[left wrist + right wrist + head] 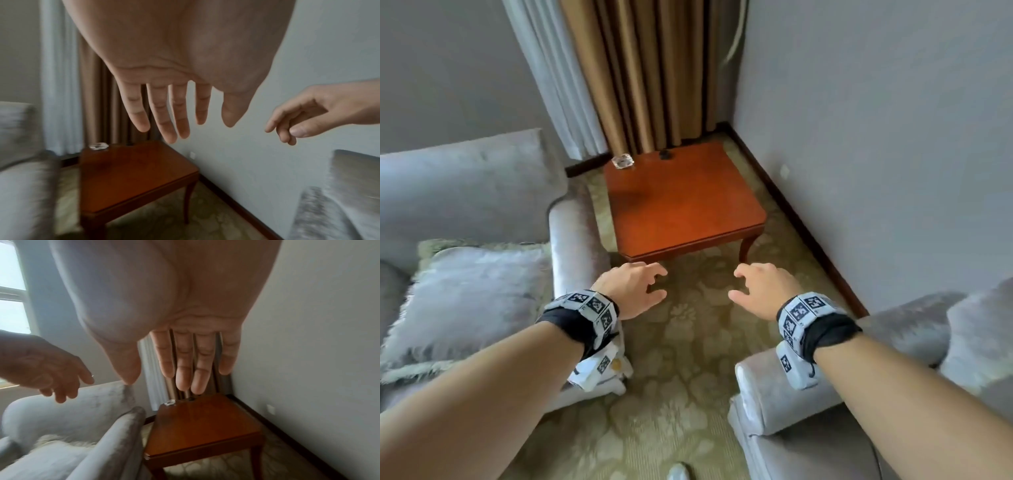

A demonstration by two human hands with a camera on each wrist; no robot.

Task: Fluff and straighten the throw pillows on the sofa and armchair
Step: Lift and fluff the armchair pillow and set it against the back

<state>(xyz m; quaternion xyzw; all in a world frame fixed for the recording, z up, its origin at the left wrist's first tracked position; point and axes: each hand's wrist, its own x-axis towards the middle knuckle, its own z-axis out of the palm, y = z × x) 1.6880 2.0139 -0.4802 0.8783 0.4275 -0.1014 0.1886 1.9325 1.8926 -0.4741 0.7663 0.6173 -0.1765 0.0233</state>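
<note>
A grey throw pillow (465, 301) with a fringed edge lies on the seat of the grey armchair (578, 236) at the left. Another grey pillow (983, 329) shows at the right edge, on the grey sofa (825, 404). My left hand (640, 287) hovers over the carpet between the two seats, fingers relaxed, holding nothing. My right hand (760, 291) hovers beside it, also loose and empty. In the left wrist view the left hand's fingers (164, 113) hang straight. In the right wrist view the right hand's fingers (195, 363) also hang straight.
A red-brown wooden side table (681, 202) stands in the corner ahead, with a glass ashtray (622, 160) and a small dark object (665, 155) at its far edge. Brown and white curtains (640, 68) hang behind it. A patterned carpet (681, 359) covers the floor.
</note>
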